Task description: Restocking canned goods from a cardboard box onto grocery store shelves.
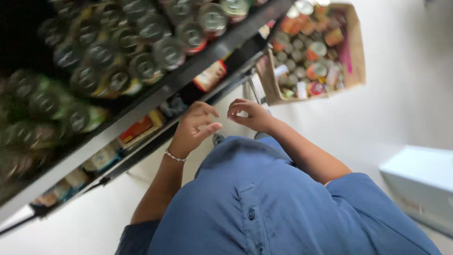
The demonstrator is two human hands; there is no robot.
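Beside blurred cans (141, 42), both hands (196, 127) (250, 114) seem empty.

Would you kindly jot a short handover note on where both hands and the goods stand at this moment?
Left hand: empty, fingers loosely curled, bracelet at the wrist, beside the shelf edge.
Right hand: empty, fingers bent, close to the left, not touching it.
Cans fill the upper shelf; packets lie on the shelf below.
Cardboard box on the floor ahead holds many cans.
White box stands to the right.
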